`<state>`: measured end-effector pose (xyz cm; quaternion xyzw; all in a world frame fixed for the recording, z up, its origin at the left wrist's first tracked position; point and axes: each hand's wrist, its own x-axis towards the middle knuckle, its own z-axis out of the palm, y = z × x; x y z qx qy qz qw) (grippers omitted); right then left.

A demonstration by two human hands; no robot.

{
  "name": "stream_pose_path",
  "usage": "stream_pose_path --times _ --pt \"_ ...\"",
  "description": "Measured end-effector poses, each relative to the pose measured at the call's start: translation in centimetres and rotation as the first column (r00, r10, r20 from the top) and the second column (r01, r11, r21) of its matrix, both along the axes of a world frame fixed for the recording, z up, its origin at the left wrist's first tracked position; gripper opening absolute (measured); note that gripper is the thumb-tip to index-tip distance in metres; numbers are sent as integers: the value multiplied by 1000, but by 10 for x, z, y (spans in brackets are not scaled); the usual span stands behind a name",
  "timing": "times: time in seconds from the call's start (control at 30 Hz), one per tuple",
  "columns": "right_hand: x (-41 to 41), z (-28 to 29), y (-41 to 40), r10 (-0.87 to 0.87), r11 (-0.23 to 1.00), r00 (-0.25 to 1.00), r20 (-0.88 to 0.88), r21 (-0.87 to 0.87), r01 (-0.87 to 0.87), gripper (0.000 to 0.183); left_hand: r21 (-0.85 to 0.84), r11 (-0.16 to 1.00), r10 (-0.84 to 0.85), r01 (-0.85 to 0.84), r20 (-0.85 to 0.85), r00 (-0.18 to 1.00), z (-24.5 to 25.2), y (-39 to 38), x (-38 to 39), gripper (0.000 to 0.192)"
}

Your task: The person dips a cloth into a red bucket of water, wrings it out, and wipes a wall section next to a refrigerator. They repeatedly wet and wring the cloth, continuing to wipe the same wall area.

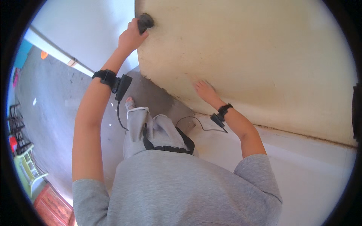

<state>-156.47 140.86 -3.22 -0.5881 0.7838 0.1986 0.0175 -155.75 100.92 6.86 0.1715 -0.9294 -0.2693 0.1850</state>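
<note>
My left hand (132,36) is raised at the top left and grips a dark, rounded object (145,22), whose kind I cannot tell. The object is at the edge of a stained cream-coloured wall or panel (240,50). Lower and to the right, my right hand (205,90) rests on or close to that same surface. Its fingers are blurred, and whether anything is under them cannot be seen. Each wrist wears a black strap with a small device on a cable.
A white panel (93,28) stands on the left, beside the grey floor (65,113). At the far left are a green chair (27,166), dark metal frames (16,121) and a reddish wooden piece (53,206). A white ledge (297,158) runs along the right.
</note>
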Motion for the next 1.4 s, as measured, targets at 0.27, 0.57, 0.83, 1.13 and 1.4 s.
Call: stream_pose_path --times 0.27,0.57,0.83,1.13,1.4 --pt "11 5 9 -8 988 995 -96 152 22 14 -1 999 -47 48 -95 994 -10 6 1 53" --pt "-37 95 -194 45 887 963 -265 -433 -161 25 2 999 -47 47 -110 993 -12 7 5 49" --pt "-2 2 -46 -9 999 998 -62 -51 6 28 74 997 -11 14 -35 999 -3 12 14 53" --pt "17 161 -8 -201 933 966 -164 -334 137 34 56 998 -10 12 -32 999 9 16 24 53" --pt "26 393 71 -780 190 485 -395 -889 -417 40 260 952 -181 160 58 982 34 -7 31 62"
